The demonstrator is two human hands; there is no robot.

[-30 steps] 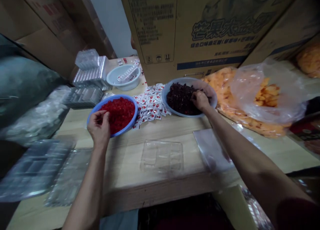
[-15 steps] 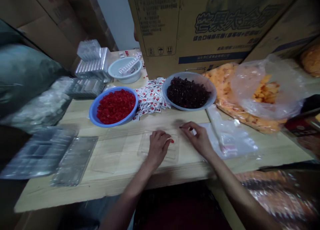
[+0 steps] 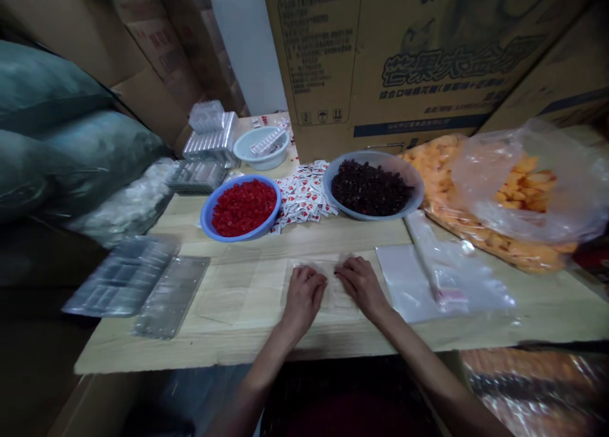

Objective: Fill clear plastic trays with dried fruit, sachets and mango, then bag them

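My left hand (image 3: 304,295) is closed in a pinch over the left part of a shallow clear plastic tray (image 3: 328,305). What its fingertips hold is hidden. My right hand (image 3: 362,286) is over the same tray's right part, thumb and fingers pinched on a small dark piece (image 3: 337,271) that barely shows. Behind the hands, a blue bowl (image 3: 203,218) of glossy red pieces (image 3: 244,207) stands on the left. A pale translucent bowl (image 3: 419,193) of dark pieces (image 3: 371,186) stands on the right. Small printed white packets (image 3: 304,193) lie heaped between them.
Clear trays (image 3: 126,275) and a flat clear tray (image 3: 174,295) lie left on the wooden table (image 3: 157,354). Clear plastic bags (image 3: 404,285) lie right, near a large bag of orange pieces (image 3: 442,170). A light blue basin (image 3: 261,161) and cardboard boxes (image 3: 328,123) stand behind.
My right hand has come down and closer to my left over the tray. The red piece at my left fingertips no longer shows. The camera view has shifted, moving the table's things rightward.
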